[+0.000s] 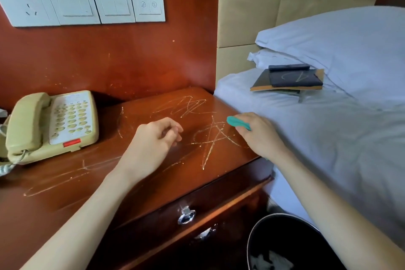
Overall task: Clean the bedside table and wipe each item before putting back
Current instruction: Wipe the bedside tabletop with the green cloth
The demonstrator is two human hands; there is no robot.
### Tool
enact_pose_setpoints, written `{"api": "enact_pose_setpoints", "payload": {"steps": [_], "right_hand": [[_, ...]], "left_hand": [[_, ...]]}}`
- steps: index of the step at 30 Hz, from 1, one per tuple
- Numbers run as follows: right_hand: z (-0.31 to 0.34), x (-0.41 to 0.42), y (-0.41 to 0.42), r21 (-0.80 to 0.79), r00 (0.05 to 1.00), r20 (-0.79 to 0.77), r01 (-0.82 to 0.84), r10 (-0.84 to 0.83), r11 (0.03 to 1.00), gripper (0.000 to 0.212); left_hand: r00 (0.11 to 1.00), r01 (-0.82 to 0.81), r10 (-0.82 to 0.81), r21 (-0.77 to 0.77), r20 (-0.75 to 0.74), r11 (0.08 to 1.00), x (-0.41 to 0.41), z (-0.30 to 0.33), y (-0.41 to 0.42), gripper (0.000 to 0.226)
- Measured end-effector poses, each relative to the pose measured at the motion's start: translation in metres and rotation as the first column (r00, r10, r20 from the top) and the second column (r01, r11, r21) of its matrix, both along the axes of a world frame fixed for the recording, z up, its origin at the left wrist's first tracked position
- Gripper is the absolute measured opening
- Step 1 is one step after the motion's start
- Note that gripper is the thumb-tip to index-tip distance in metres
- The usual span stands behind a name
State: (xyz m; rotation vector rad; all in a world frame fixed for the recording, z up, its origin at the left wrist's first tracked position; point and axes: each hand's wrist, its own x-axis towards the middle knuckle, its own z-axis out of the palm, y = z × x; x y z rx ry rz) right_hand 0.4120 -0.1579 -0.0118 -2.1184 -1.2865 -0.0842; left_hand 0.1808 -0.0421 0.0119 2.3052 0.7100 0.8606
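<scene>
The reddish wooden bedside table (153, 184) has a scratched top with a star-shaped mark and scribbles. A beige telephone (52, 124) stands at its left side. My right hand (260, 136) grips a teal cloth (237, 123) over the table's right edge, beside the bed. My left hand (155, 138) hovers over the middle of the table with fingers loosely curled, holding nothing. A small stack of dark booklets and cards (289, 79) lies on the bed by the pillows.
A white bed (339, 138) with two pillows (341, 37) borders the table on the right. A black waste bin (285, 245) with crumpled paper stands below, in front of the drawer with a ring handle (186, 217). Wall switches and a socket (81, 3) sit above the table.
</scene>
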Motion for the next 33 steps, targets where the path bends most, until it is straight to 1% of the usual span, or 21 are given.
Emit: {"api": "enact_pose_setpoints", "payload": {"steps": [3,6,10,14,15,17,18,20,23,26,30,33], "right_hand": [[0.002,-0.003,0.001,-0.074,0.998,-0.053,0.032,-0.036,0.997,0.04],[-0.002,-0.016,0.004,-0.1,0.998,-0.054,0.035,-0.04,0.994,0.042],[-0.005,-0.046,0.008,-0.118,0.994,-0.112,-0.025,0.012,0.993,0.043],[-0.002,-0.08,0.017,-0.154,0.987,-0.153,-0.081,0.057,0.985,0.044],[-0.001,-0.088,0.019,-0.156,0.984,-0.164,-0.097,0.071,0.983,0.045],[0.0,-0.102,0.023,-0.164,0.98,-0.17,-0.133,0.104,0.977,0.046],[0.0,-0.109,0.026,-0.169,0.978,-0.172,-0.15,0.12,0.974,0.047],[0.001,-0.121,0.032,-0.177,0.974,-0.18,-0.168,0.135,0.97,0.048],[0.001,-0.138,0.04,-0.188,0.975,-0.18,-0.163,0.129,0.969,0.047],[-0.001,-0.154,0.047,-0.182,0.972,-0.17,-0.195,0.165,0.964,0.042],[-0.001,-0.177,0.056,-0.153,0.961,-0.158,-0.251,0.227,0.956,0.044],[0.001,-0.194,0.063,-0.148,0.951,-0.159,-0.29,0.266,0.946,0.044]], "left_hand": [[1.0,-0.01,0.01,0.008,-0.006,1.0,-0.01,0.0,-0.002,0.022],[0.999,-0.03,0.03,-0.001,0.017,1.0,-0.029,-0.002,0.004,0.022],[0.991,-0.125,0.125,0.006,0.045,0.992,-0.061,-0.008,0.015,0.02],[0.967,-0.213,0.22,-0.068,0.127,0.975,-0.097,-0.015,0.026,0.018],[0.96,-0.242,0.248,-0.065,0.127,0.968,-0.107,-0.015,0.027,0.019],[0.949,-0.308,0.307,0.007,0.076,0.951,-0.127,-0.016,0.029,0.018],[0.94,-0.338,0.337,0.025,0.059,0.941,-0.137,-0.016,0.028,0.015],[0.92,-0.385,0.385,-0.016,0.076,0.923,-0.159,-0.018,0.023,0.012],[0.863,-0.492,0.491,-0.023,0.118,0.87,-0.191,-0.023,0.015,0.014],[0.809,-0.572,0.57,-0.031,0.145,0.819,-0.22,-0.029,0.01,0.02],[0.749,-0.634,0.649,-0.139,0.132,0.761,-0.239,-0.044,0.01,0.023],[0.723,-0.634,0.677,-0.257,0.138,0.73,-0.242,-0.056,0.01,0.036]]}}
